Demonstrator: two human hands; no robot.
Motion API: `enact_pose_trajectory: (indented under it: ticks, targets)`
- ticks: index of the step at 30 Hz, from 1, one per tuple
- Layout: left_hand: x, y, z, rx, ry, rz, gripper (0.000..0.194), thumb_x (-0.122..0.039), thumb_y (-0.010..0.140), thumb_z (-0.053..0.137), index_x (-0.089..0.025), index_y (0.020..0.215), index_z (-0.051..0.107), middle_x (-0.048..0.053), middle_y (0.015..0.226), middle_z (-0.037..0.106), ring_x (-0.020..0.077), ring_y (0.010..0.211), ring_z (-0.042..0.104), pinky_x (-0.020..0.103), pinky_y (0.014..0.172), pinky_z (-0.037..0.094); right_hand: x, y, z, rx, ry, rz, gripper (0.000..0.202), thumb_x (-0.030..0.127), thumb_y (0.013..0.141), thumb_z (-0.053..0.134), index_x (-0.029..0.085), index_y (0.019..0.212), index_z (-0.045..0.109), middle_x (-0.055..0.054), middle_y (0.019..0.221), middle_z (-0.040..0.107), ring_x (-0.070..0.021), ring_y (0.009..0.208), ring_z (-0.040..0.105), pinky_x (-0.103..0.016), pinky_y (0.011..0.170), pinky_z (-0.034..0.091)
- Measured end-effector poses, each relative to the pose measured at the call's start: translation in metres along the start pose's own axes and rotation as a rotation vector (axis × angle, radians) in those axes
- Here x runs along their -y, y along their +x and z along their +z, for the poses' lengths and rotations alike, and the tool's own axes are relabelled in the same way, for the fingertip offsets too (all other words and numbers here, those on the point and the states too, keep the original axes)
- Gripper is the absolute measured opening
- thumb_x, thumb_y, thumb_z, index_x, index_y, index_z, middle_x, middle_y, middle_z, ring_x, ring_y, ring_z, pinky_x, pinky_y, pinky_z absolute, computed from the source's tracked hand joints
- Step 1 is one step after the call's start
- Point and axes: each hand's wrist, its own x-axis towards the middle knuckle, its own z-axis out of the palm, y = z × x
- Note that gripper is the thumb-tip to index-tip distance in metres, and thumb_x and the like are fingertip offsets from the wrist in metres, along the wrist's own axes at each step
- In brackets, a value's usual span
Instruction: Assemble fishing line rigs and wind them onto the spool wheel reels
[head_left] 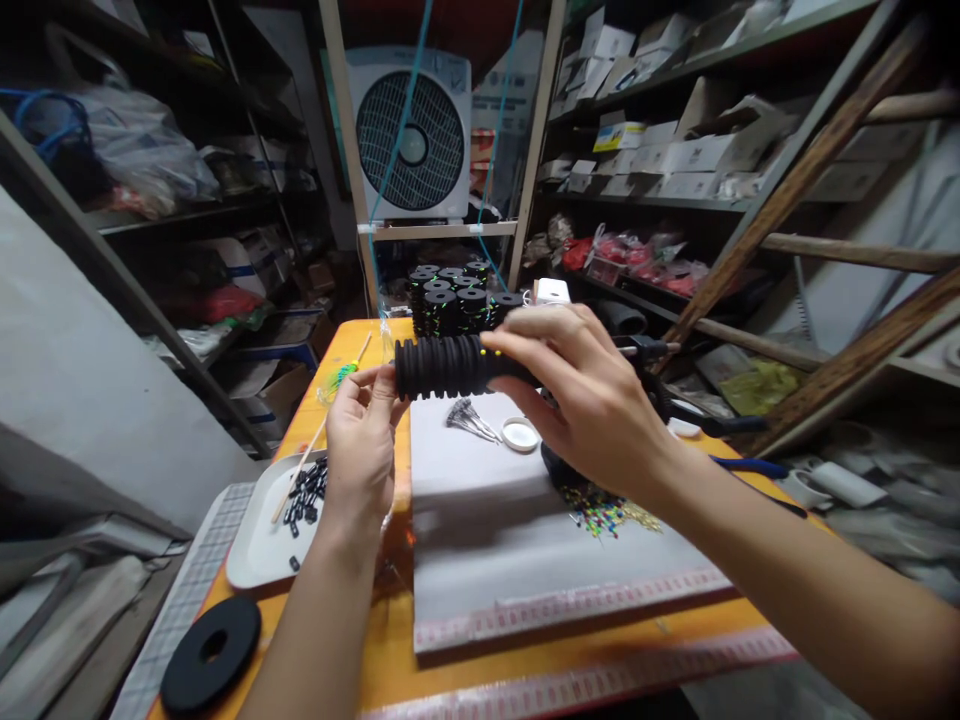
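Note:
A black ribbed foam roll [442, 368] is held level above the middle of the table. Its left end sits between the thumb and fingers of my left hand [364, 435]. At the right end my right hand [585, 385] grips it, fingertips on top and thumb below. Two small yellow pinheads [491, 352] show on the roll by the right fingertips. The right hand hides part of that end. Beneath lie a small bundle of dark-tipped thin pieces [471, 420], a round white lid [520, 434] and a pile of coloured-head pins [604, 512].
A white tray [244, 540] with small black pieces and a wooden stick stands at left. A black foam disc [189, 665] lies at the front left corner. Stacked foam spools [450, 295] fill the table's back. Blue-handled pliers [750, 467] lie at right, before a wooden ladder [795, 190].

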Motion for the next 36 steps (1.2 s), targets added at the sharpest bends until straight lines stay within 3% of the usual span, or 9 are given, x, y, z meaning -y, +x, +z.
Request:
enact_pose_trajectory:
  ticks: [2,5,7,11,16,21,28,32,36]
  targets:
    - [0.000,0.000,0.000,0.001,-0.008,-0.004,0.043,-0.045,0.063,0.086,-0.016,0.085,0.062,0.000,0.084,0.066,0.0135,0.082,0.065,0.030,0.084,0.052,0.004,-0.027,-0.009,0.061,0.047,0.054,0.017,0.011,0.093,0.055,0.015,0.108,0.064,-0.012,0.103,0.063,-0.0235,0.098,0.057,-0.043,0.088,0.050]
    - [0.000,0.001,0.001,-0.005,-0.017,-0.010,0.044,-0.044,0.063,0.086,-0.016,0.085,0.061,0.000,0.083,0.067,0.0137,0.081,0.065,0.032,0.087,0.052,0.005,-0.075,-0.018,0.447,0.171,0.210,0.015,0.013,0.093,0.053,0.018,0.088,0.066,-0.008,0.086,0.061,-0.0212,0.083,0.056,-0.036,0.070,0.049]
    - [0.000,0.001,0.001,-0.011,-0.021,-0.013,0.044,-0.045,0.063,0.086,-0.016,0.084,0.061,0.000,0.082,0.067,0.0139,0.080,0.066,0.033,0.087,0.053,0.003,-0.104,-0.020,0.612,0.171,0.315,0.015,0.016,0.092,0.056,0.019,0.082,0.066,-0.007,0.084,0.061,-0.0220,0.081,0.056,-0.037,0.069,0.048]
    - [0.000,0.002,0.001,-0.011,-0.024,-0.002,0.043,-0.044,0.062,0.087,-0.016,0.083,0.061,-0.001,0.080,0.068,0.0129,0.078,0.066,0.032,0.087,0.053,0.000,-0.139,-0.013,0.654,0.184,0.494,0.009,0.017,0.089,0.060,0.021,0.084,0.067,-0.006,0.089,0.062,-0.0227,0.086,0.060,-0.038,0.074,0.050]
    - [0.000,0.001,0.001,-0.010,-0.037,-0.004,0.043,-0.043,0.061,0.088,-0.016,0.083,0.062,-0.001,0.082,0.069,0.0119,0.079,0.067,0.030,0.088,0.052,0.007,-0.149,-0.005,0.596,0.232,0.533,0.017,0.014,0.095,0.049,0.020,0.088,0.063,-0.007,0.093,0.062,-0.0202,0.088,0.061,-0.035,0.077,0.052]
    - [0.000,0.001,0.001,-0.006,-0.020,-0.005,0.042,-0.044,0.063,0.086,-0.016,0.083,0.062,-0.001,0.082,0.068,0.0129,0.080,0.066,0.032,0.087,0.053,0.014,-0.118,-0.011,0.350,0.364,0.423,0.014,0.010,0.095,0.047,0.022,0.097,0.055,-0.007,0.095,0.064,-0.0183,0.087,0.064,-0.030,0.072,0.053]
    - [0.000,0.001,-0.001,0.016,0.006,-0.003,0.041,-0.045,0.067,0.084,-0.017,0.086,0.061,0.001,0.087,0.068,0.0138,0.081,0.066,0.031,0.084,0.053,0.009,-0.009,-0.016,-0.065,0.150,0.192,0.014,0.011,0.090,0.059,0.023,0.097,0.060,-0.002,0.089,0.073,-0.0155,0.078,0.069,-0.029,0.074,0.055]
    - [0.000,0.000,-0.002,0.035,0.009,0.008,0.038,-0.044,0.070,0.082,-0.017,0.087,0.061,0.000,0.086,0.068,0.0141,0.080,0.066,0.030,0.082,0.053,0.004,0.025,-0.002,-0.068,0.037,0.083,0.014,0.008,0.091,0.057,0.021,0.095,0.059,0.000,0.086,0.073,-0.0139,0.073,0.070,-0.026,0.066,0.053]
    - [0.001,0.000,-0.002,0.042,0.013,0.009,0.038,-0.045,0.072,0.080,-0.017,0.089,0.061,0.002,0.087,0.068,0.0153,0.082,0.067,0.031,0.081,0.053,0.001,0.029,0.006,0.017,-0.033,0.012,0.015,0.007,0.091,0.053,0.020,0.098,0.057,-0.002,0.088,0.072,-0.0156,0.075,0.069,-0.027,0.063,0.051]
